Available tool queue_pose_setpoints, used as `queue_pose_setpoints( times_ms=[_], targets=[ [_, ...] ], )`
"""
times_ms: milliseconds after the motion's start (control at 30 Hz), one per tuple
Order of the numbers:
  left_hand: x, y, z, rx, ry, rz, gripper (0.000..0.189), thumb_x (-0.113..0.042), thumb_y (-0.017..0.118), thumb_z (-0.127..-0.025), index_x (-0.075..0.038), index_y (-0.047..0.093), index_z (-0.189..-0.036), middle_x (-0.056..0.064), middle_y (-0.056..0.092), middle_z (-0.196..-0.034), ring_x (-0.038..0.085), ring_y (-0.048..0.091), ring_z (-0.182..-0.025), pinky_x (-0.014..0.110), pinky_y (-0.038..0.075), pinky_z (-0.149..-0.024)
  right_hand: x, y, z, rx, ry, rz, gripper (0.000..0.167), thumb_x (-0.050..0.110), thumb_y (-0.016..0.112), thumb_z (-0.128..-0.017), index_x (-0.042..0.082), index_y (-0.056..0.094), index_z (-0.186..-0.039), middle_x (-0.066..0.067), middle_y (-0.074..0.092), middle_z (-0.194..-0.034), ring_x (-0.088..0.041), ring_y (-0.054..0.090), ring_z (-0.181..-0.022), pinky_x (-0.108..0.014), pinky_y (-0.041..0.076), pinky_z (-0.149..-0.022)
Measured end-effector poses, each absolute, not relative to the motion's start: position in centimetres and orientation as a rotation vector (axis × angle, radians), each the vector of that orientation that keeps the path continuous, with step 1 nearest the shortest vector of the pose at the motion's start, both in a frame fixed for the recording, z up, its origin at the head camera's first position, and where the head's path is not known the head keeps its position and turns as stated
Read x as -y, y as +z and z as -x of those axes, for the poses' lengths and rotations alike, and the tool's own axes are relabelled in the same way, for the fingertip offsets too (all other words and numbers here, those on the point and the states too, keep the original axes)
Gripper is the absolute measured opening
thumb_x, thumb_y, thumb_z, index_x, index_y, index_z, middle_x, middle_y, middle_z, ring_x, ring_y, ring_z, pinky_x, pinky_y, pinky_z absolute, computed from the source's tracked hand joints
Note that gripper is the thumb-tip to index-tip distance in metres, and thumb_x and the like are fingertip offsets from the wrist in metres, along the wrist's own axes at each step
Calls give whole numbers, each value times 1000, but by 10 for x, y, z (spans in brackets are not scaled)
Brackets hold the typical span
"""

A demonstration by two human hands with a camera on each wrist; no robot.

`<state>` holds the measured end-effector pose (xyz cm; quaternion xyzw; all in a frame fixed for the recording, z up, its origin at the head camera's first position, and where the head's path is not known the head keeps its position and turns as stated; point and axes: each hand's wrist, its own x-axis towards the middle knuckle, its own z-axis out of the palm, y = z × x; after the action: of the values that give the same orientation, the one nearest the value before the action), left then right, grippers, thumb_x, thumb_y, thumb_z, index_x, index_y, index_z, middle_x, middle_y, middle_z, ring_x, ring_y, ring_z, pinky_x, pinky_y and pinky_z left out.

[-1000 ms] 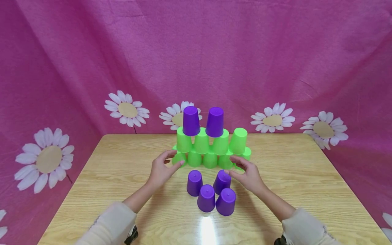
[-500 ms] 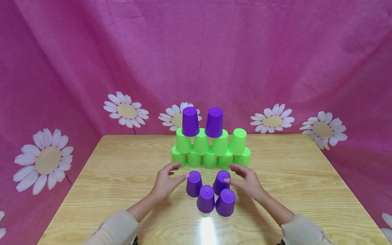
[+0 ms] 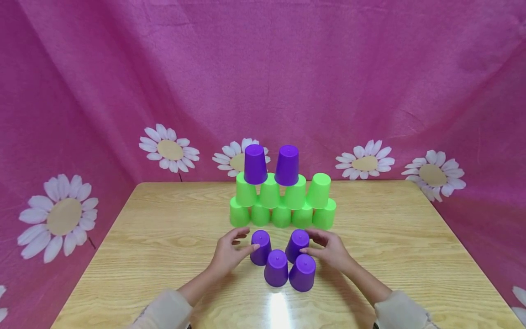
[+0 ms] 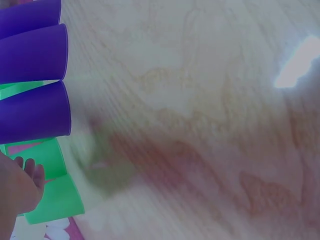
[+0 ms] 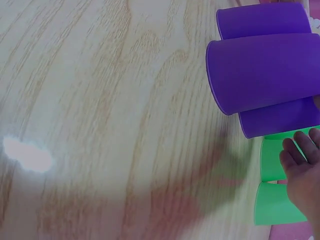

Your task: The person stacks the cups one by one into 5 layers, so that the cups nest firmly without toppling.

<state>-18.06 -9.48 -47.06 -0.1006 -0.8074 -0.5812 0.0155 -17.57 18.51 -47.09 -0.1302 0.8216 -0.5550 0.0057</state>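
Several upside-down purple cups stand on the table in front of the person. My left hand [image 3: 230, 251] is at the left side of the far-left purple cup [image 3: 260, 249], its thumb overlapping that cup and its fingers loosely bent beyond it. In the left wrist view the left fingers [image 4: 31, 170] show apart from the purple cups. My right hand [image 3: 330, 247] spreads around the far-right purple cup [image 3: 297, 246], thumb in front and fingers behind. Nearer stand a front-left purple cup [image 3: 276, 269] and a front-right purple cup [image 3: 302, 274].
Behind them rises a stack of upside-down green cups [image 3: 281, 215] in two rows. A left top purple cup [image 3: 255, 164] and a right top purple cup [image 3: 287, 165] stand on it. A pink flowered cloth [image 3: 287, 82] hangs behind the wooden table [image 3: 164, 219].
Both hands have come down and toward the person, from beside the green stack to either side of the two far purple cups. The cups have stayed in place.
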Motion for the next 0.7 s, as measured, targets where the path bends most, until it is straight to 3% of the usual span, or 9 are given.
queue_pose_setpoints(
  times_ms=[167,467,700],
  targets=[
    [92,-475,178,2508,-1880,285,48,-13,77,-74,1,59,-116,17,63,-116,34,58,-107,45,50,-91,-187,-478,177,-2514,-1739,448,47,7,73,-76,-10,57,-117,-27,61,-115,5,57,-99,-44,47,-97],
    [90,-488,177,2567,-1894,330,53,-15,76,-76,0,56,-122,18,60,-120,34,55,-112,48,46,-95,-191,-489,176,-2509,-1695,459,49,5,71,-78,-15,52,-119,-30,60,-114,4,56,-98,-36,50,-95],
    [90,-494,176,2578,-1856,363,53,-14,76,-75,1,55,-121,19,61,-118,35,55,-111,48,47,-92,-192,-493,177,-2449,-1712,472,51,3,69,-78,-17,49,-121,-34,56,-117,6,54,-101,-44,45,-98]
  ],
)
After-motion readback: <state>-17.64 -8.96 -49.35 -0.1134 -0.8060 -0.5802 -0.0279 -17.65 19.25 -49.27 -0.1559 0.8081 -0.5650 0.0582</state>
